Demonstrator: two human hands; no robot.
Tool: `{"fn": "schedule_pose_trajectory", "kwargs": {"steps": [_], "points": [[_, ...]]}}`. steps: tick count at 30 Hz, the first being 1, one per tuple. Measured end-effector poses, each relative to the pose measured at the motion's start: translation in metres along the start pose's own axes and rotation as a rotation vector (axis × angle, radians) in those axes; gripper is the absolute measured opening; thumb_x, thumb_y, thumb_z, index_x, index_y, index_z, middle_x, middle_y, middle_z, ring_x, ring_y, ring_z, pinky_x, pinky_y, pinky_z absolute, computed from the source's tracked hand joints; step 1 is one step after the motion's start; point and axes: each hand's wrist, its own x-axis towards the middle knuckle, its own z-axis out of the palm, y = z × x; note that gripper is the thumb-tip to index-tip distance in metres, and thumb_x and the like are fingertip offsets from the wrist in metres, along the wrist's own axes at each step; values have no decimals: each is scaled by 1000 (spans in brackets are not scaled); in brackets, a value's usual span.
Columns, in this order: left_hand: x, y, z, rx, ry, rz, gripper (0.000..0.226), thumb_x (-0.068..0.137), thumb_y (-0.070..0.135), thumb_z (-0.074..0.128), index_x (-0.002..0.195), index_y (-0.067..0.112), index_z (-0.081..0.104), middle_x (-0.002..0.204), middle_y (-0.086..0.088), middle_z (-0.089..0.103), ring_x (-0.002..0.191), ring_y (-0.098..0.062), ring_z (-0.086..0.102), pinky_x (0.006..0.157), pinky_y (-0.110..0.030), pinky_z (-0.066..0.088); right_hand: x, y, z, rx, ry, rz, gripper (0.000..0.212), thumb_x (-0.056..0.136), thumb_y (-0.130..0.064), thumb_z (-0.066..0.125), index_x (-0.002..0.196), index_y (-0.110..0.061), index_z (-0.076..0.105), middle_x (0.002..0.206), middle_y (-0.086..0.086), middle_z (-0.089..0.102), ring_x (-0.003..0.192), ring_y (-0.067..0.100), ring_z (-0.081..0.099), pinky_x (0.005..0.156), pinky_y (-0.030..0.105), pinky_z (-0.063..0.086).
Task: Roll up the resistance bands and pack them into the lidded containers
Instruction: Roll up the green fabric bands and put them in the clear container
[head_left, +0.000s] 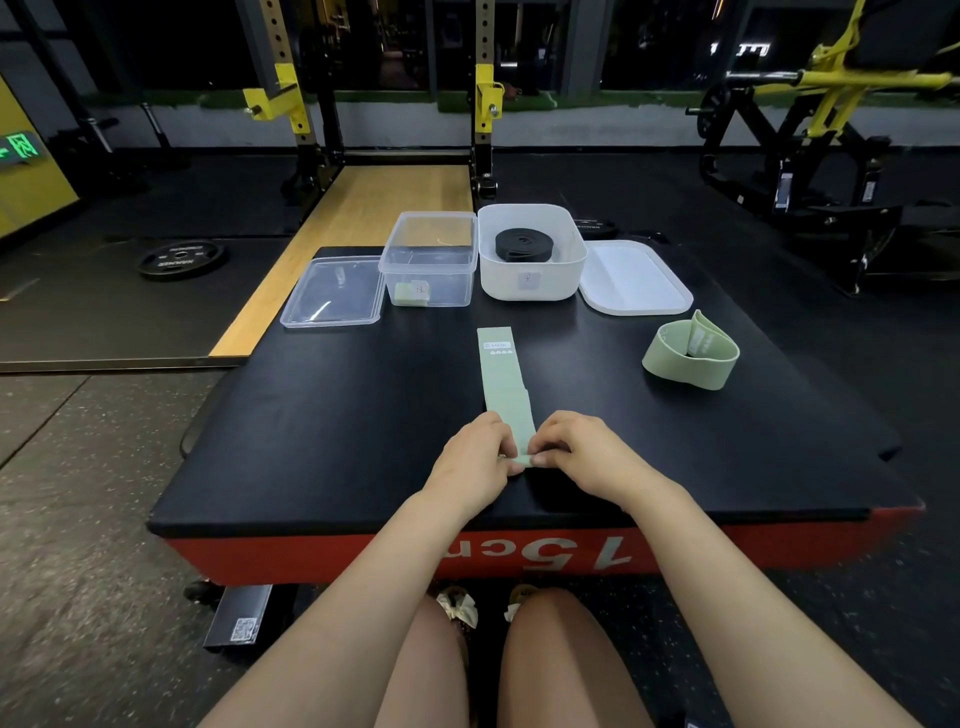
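We lay the green band (506, 384) flat and lengthwise on the black platform (337, 415) so it rolls straight; our left hand (475, 457) and right hand (576, 452) pinch its near end to start the roll, with both containers open beyond

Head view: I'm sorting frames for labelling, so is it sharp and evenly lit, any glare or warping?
Head view: hands and flat green band sharp; black platform lit, gym behind dark; reflections on the clear lid; wide-angle bending toward the edges.
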Motion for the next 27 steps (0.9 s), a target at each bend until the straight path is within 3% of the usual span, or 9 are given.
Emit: {"fn": "schedule_pose_trajectory", "kwargs": {"steps": [5,10,13,17,21,27], "points": [[-9,-2,-3,-9,-81,0,11,84,23,68,82,17,60,91,10,48,85,-15,53,80,-30,47,-12,-1,-2,5,-71,-5,15,88,-21,66,101,-19,72,92,-16,53,79,-1,48,68,7,31],[-13,-2,-4,68,-61,15,14,86,34,65,81,21,62,95,11,52,94,-15,54,83,-33,46,-23,-4,4,30,66,-25,11,88,-21,66,97,-21,72,91,-15,55,80,1,51,72,10,36],[-12,-2,-7,204,-20,87,19,87,42,61,87,23,67,101,10,58,99,-14,49,87,-31,40,-32,0,12,0,140,-84,11,85,-24,68,96,-22,69,86,-20,52,84,1,50,77,16,43],[-9,-1,-11,252,-37,100,22,88,44,58,96,26,67,102,8,62,97,-16,56,86,-29,38,-33,1,21,-78,202,-116,9,88,-25,65,95,-21,68,84,-21,48,87,0,43,78,21,41],[-13,-3,-8,288,42,154,27,90,44,56,112,28,59,104,9,63,101,-15,54,86,-29,37,-27,-3,17,-41,174,-86,11,88,-23,65,96,-18,71,86,-15,53,85,3,47,77,17,37],[-11,-6,-7,203,3,150,25,83,44,64,101,26,63,103,11,56,98,-11,51,86,-26,38,-20,-5,10,-9,107,0,10,87,-26,66,94,-20,71,92,-10,57,85,9,52,78,23,44]]}}
